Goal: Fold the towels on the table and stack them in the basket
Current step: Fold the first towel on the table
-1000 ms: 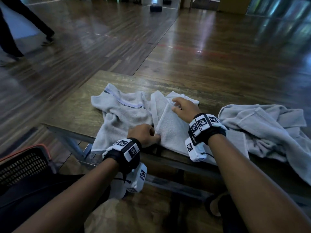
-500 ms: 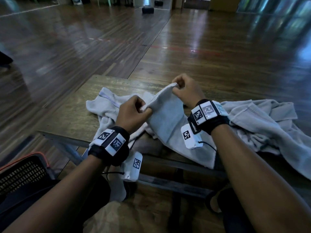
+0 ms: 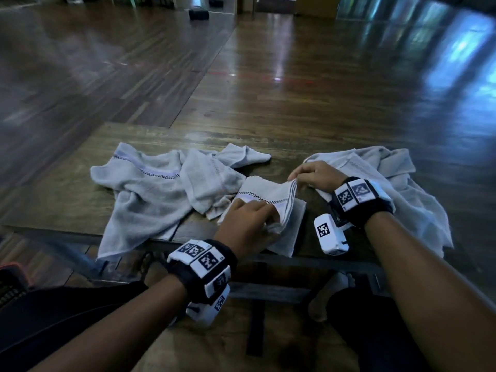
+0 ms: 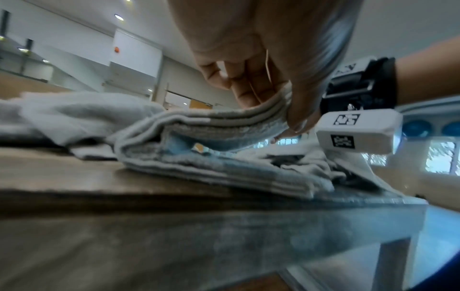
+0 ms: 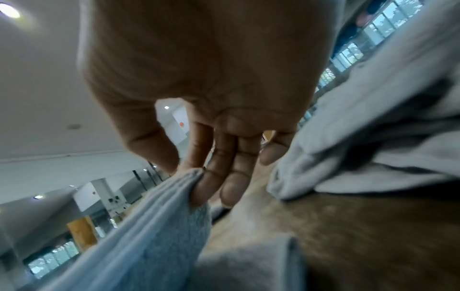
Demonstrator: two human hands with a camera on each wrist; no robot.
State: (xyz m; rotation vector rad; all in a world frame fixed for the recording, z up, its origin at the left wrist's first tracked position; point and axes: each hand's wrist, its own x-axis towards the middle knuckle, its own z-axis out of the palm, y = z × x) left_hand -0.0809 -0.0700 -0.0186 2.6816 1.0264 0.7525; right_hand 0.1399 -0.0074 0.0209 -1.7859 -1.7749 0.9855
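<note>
From the head camera, a small pale grey terry towel with a checked woven band (image 3: pixel 271 196) lies folded near the front edge of the dark wooden surface (image 3: pixel 67 189), one flap hanging over that edge. The left hand (image 3: pixel 249 224) has its fingers curled round the towel's near end, bunching cloth under them. The right hand (image 3: pixel 314 175) pinches the towel's striped far corner between thumb and fingers and holds it lifted a little off the wood. To the left lies a larger crumpled pale grey towel with a dotted stripe (image 3: pixel 145 189), its lower part draped over the surface's edge. To the right, behind the right wrist, sits a rumpled heap of grey towels (image 3: pixel 389 178). At the far left edge of the picture an orange-rimmed dark mesh basket (image 3: pixel 10 280) stands low beside the surface, mostly cut off.

From the left wrist camera, the left hand (image 4: pixel 261 65) clamps the folded towel (image 4: pixel 199 126) between thumb and fingers, the layered edge raised while the rest lies on the surface (image 4: pixel 74 173).

From the right wrist camera, the right hand (image 5: pixel 209 82) grips a ribbed towel corner (image 5: pixel 159 212) between thumb and index finger, the other fingers nearly straight. The grey heap (image 5: pixel 373 137) lies just beside it on the surface (image 5: pixel 348 226).
</note>
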